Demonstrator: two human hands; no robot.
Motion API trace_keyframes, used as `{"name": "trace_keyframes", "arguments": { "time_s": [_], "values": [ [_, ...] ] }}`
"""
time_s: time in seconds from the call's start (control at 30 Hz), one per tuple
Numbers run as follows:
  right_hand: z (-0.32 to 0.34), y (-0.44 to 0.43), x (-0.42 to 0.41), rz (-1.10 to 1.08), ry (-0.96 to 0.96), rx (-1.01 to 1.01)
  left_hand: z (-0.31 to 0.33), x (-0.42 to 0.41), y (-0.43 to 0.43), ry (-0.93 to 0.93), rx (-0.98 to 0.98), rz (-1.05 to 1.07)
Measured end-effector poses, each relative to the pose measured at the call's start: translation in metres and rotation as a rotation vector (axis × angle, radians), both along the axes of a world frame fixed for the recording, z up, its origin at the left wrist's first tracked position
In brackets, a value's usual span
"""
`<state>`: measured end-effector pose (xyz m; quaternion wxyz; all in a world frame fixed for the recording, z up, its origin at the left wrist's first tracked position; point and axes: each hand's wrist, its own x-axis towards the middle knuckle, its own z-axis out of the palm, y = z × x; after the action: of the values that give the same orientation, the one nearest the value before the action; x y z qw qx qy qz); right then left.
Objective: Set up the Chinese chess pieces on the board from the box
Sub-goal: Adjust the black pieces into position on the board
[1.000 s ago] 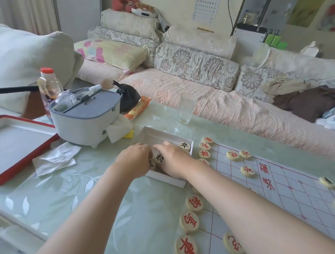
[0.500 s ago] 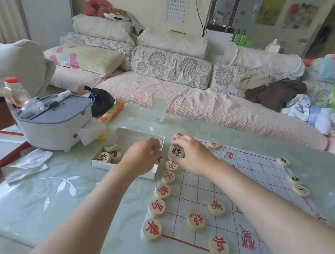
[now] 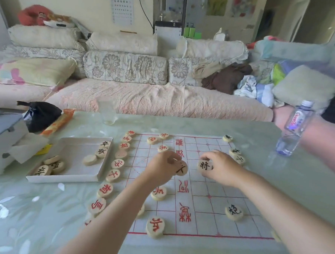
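Pale green glass tabletop with a white leaf pattern (image 3: 40, 207) fills the near view, and two bare forearms cross it from the bottom edge. On it lies the white sheet board printed with a red grid (image 3: 206, 223). A column of pale round wooden discs with red characters (image 3: 112, 175) runs along the board's left edge, and the left forearm hides parts of the nearest ones. One lone disc with a black character (image 3: 234, 212) sits on the board at near right.

Over the board's middle, the left hand (image 3: 160, 169) curls its fingers round a black-marked disc (image 3: 182, 167), its character mostly covered. Beside it the right hand (image 3: 223, 167) pinches a disc lettered in black (image 3: 205, 166) between thumb and fingers. Whether that disc touches the board cannot be told. Half a second ago both hands were at the box's edge, the right already holding its disc, and the view has since swung right.

Left of the board, the shallow white cardboard box (image 3: 65, 179) holds more black-lettered discs (image 3: 42, 170). Farther off, a grey-and-white plastic container (image 3: 1, 136) is cut off at the left edge. A blurred clear glass (image 3: 106, 112) stands near the far edge. At far right a clear plastic water bottle (image 3: 294, 130) stands before a blurred skin-toned shape I cannot identify. A cream floral sofa (image 3: 144, 100) lies beyond the table.
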<state>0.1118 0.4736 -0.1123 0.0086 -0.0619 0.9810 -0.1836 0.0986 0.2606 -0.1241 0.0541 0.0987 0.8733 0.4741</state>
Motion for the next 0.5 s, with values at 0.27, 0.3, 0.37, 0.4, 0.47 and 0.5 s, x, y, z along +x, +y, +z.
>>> {"name": "trace_keyframes", "arguments": {
  "time_s": [0.27,0.3,0.37,0.4,0.47,0.5],
  "values": [
    [-0.014,0.053,0.008,-0.063,-0.008,0.02,-0.012,-0.014,0.088,-0.073,-0.157,-0.135],
    [-0.015,0.058,0.01,-0.072,-0.015,0.025,-0.014,-0.015,0.093,-0.06,-0.21,-0.144],
    [-0.016,0.067,0.012,-0.08,-0.019,0.017,-0.02,-0.017,0.098,-0.007,-0.325,-0.149],
    [-0.016,0.071,0.012,-0.083,-0.007,0.002,-0.023,-0.018,0.098,0.026,-0.377,-0.144],
    [-0.016,0.077,0.013,-0.088,0.025,-0.047,-0.028,-0.018,0.098,0.108,-0.505,-0.139],
    [-0.016,0.08,0.014,-0.095,0.034,-0.076,-0.028,-0.019,0.099,0.15,-0.556,-0.139]
  ]
}}
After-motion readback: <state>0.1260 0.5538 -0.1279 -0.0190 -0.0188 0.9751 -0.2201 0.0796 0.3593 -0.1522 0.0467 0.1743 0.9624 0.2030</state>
